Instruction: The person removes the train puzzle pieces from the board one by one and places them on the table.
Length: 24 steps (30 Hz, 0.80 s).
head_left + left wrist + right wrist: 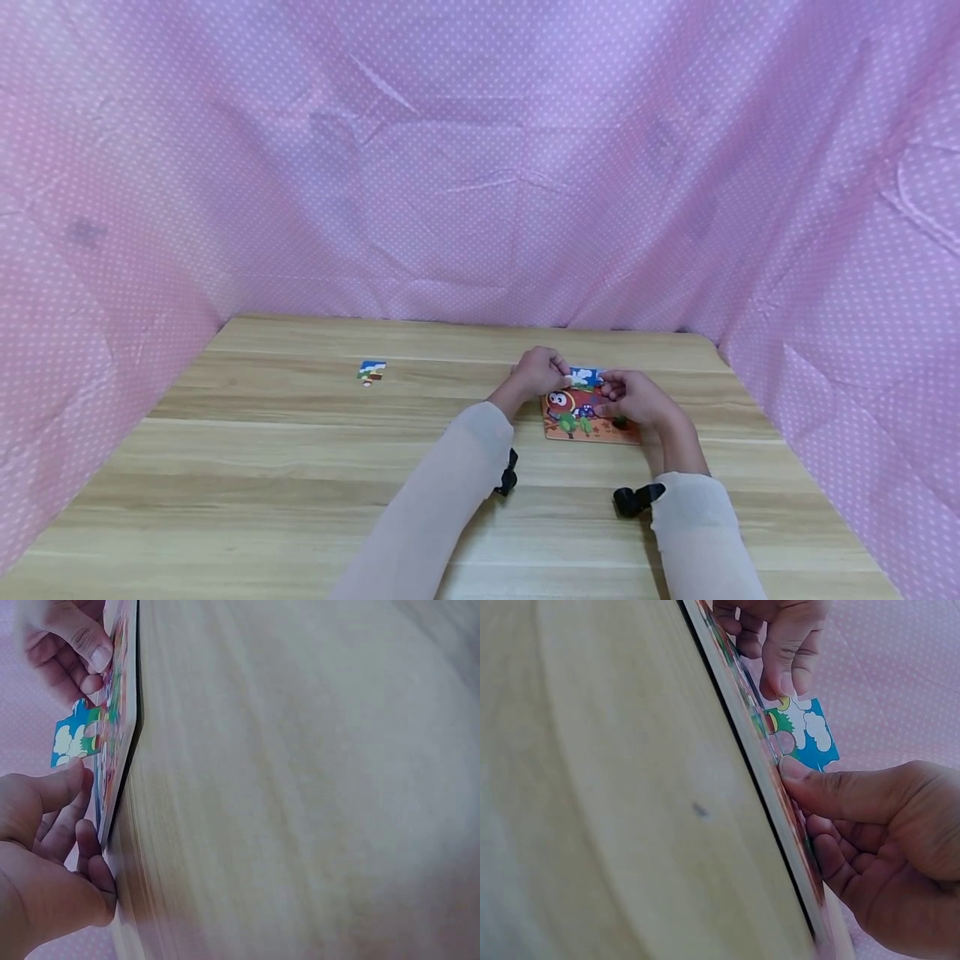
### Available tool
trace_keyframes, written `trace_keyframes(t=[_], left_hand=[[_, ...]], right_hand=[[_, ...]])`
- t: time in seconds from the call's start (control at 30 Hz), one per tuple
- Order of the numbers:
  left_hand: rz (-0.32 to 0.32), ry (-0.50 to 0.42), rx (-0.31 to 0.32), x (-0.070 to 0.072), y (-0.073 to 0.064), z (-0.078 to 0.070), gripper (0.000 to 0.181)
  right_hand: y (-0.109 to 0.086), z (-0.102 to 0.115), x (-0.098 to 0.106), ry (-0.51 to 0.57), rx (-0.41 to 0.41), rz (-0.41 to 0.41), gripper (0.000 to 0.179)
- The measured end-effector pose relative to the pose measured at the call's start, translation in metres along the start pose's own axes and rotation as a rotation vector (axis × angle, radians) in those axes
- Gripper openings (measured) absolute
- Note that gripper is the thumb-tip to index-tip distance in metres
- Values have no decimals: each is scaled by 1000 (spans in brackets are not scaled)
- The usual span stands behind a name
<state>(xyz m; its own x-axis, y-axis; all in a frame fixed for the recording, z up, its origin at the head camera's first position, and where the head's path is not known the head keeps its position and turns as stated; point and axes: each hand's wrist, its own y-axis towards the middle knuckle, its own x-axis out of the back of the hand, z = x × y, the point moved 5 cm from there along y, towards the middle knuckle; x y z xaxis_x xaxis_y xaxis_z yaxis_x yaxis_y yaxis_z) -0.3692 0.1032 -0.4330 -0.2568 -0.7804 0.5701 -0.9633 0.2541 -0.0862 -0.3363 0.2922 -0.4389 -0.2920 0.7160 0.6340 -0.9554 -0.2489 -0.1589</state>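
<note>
Blue and white, the puzzle piece (pixel 814 733) is pinched — left hand (pixel 540 372) at one edge, right hand (pixel 637 398) at another.

Blue-white puzzle piece (pixel 817 733), pink dotted cloth (pixel 480 192)

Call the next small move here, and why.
Probably ease the cloud-printed piece down flat onto the puzzle board: both wrist views show it jutting up from the board's face, the left hand pinches one end, and the right hand is at the other.
</note>
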Motion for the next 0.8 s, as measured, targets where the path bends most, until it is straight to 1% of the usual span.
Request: trace_keyframes(t=[0.17,0.3,0.43,0.67,0.8], left_hand=[[-10,5,-9,-1,1,1,11],[-15,9,-18,-1,2,2,10],[-15,5,-14,-1,2,3,10],[-17,-6,-1,-1,1,3,12],[-28,-17,-10,-2,1,2,13]], right_hand=[[0,-3,0,24,3,0,62],[0,-5,2,41,-1,-15,54],[1,-7,2,53,-2,-32,48],[3,-7,0,56,-6,-59,50],[2,-5,0,46,-21,-65,51]])
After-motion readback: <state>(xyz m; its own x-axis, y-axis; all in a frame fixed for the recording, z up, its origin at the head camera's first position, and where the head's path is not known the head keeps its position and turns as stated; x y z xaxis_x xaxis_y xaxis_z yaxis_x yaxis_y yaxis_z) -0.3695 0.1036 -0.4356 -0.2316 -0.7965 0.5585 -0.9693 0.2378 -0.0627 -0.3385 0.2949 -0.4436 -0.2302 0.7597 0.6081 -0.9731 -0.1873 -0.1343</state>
